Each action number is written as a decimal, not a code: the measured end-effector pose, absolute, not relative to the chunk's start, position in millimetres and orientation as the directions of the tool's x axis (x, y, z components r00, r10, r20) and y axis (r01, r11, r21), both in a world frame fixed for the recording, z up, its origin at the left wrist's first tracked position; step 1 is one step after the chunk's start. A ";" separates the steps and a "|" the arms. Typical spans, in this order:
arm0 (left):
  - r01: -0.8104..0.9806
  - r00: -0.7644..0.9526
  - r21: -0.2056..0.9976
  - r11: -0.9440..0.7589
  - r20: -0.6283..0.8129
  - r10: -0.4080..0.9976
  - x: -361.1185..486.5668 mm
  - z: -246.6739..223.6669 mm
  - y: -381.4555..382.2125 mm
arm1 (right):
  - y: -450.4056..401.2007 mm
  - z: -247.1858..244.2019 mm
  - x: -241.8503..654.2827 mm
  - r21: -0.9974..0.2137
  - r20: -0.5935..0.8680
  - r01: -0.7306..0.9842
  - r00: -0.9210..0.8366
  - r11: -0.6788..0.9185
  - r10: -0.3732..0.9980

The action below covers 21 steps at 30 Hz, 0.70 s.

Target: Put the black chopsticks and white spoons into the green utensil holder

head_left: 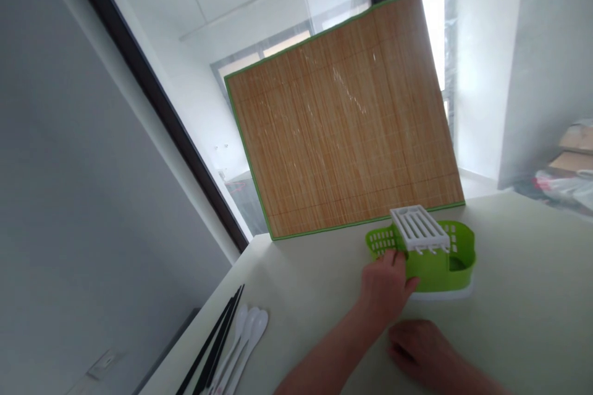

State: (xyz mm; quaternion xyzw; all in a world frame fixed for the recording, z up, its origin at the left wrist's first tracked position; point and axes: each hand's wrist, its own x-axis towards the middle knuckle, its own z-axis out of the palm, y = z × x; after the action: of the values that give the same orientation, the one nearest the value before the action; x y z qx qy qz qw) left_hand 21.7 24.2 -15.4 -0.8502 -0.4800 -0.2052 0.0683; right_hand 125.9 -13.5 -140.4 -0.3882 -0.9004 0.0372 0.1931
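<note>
I find the green cutlery holder (pixel 433 268) standing upright on the pale bench (pixel 532 296), toward its far edge, just in front of the bamboo mat (pixel 345 126) that leans against the window glass. A white slotted insert (pixel 419 229) sits on top of the holder, tilted slightly, and a white base tray (pixel 456 293) shows under its right side. As far as I can see, the holder's slots and basket carry no utensils.

My left hand (pixel 384 287) is on the holder's left front wall, fingers curled round the perforated rim and pinching it. My right hand (pixel 419 345) lies on the bench just below, palm down, fingers loosely bent, holding nothing and apart from the holder.

Well apart, at the near left edge of the bench, lie the black chopsticks (pixel 215 342) in a bundle and, touching beside them, the white spoons (pixel 245 336), bowls pointing away from me.

Assessment: the holder is in hand and being positioned. The chopsticks and spoons remain untouched on the bench, so I judge any loading of the holder not yet begun.
</note>
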 end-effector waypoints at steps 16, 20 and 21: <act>0.972 0.236 -0.066 -0.227 0.281 0.930 -85.4 28.1 60.9 | -10.8 -139.1 126.6 -0.250 0.280 0.679 -0.632 0.690 0.723; 0.994 0.100 -0.069 -0.084 0.286 0.953 -156.9 38.8 73.2 | -10.3 -138.7 126.4 -0.252 0.277 0.674 -0.637 0.694 0.719; 0.997 0.060 -0.069 -0.042 0.286 0.956 -174.1 40.5 75.9 | -10.0 -139.8 126.2 -0.250 0.281 0.673 -0.638 0.696 0.717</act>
State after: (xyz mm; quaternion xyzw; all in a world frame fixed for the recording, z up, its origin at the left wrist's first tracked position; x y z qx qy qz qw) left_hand -174.1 75.9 40.5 -0.7172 -0.6808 -0.0810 0.1248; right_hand 126.2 -10.0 -139.8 -0.3848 -0.9029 0.0612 0.1815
